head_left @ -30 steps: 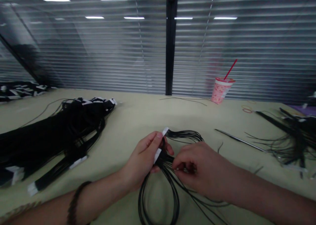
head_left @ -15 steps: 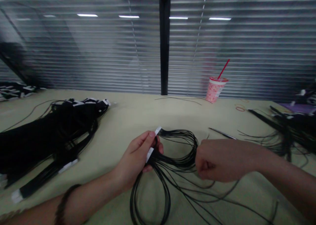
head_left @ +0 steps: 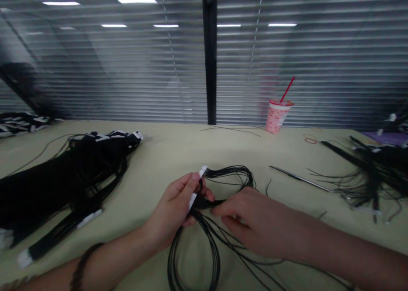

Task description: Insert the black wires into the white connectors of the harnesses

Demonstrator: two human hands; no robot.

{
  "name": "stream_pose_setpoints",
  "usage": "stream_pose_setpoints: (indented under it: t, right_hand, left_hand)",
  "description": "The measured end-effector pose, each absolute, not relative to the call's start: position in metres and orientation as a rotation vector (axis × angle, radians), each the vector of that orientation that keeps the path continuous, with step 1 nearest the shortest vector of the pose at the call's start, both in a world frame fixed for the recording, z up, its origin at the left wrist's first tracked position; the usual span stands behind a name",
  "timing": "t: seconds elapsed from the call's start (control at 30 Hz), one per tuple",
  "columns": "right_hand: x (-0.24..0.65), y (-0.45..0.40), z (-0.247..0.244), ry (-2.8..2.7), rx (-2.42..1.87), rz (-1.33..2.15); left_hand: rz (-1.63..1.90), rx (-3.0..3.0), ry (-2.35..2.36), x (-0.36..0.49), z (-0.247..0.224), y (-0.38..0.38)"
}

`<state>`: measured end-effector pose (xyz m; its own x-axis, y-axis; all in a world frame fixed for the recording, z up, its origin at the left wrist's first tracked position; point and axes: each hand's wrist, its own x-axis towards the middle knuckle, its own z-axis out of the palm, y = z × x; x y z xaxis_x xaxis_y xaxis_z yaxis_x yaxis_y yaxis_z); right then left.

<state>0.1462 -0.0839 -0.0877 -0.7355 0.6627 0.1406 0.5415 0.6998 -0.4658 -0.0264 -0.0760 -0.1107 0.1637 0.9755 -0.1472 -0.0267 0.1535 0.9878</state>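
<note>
My left hand (head_left: 174, 210) grips a bundle of thin black wires (head_left: 204, 203) at a narrow point, with a white paper tag (head_left: 195, 193) standing up between its fingers. The wires form long loops above and below the hand, and the lower loops (head_left: 174, 265) lie on the table. My right hand (head_left: 251, 225) is close to the left, its fingers curled on strands just beside the grip. Its fingertips partly hide those strands.
A large heap of white-tagged black wire bundles (head_left: 70, 176) lies to the left. More black wires (head_left: 372, 172) lie to the right, beyond a thin metal rod (head_left: 299, 178). Rubber bands (head_left: 310, 140) and a pink cup with a red straw (head_left: 276, 116) stand near the slatted blinds.
My right hand has moved left from beyond the wire loops back to the strands beside my left hand. My left hand still grips the bundle, and the view has shifted slightly.
</note>
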Motion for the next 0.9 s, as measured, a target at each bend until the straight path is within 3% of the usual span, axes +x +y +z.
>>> stream_pose_setpoints:
  t: [0.4, 0.9]
  right_hand:
    - [0.124, -0.088, -0.101, -2.453, -0.981, 0.609]
    - [0.121, -0.088, -0.102, -2.595, -1.001, 0.28]
  left_hand:
    - [1.008, 1.164, 1.064, -0.022, -0.115, -0.081]
    - [0.979, 1.151, 1.088, -0.021, -0.116, -0.082]
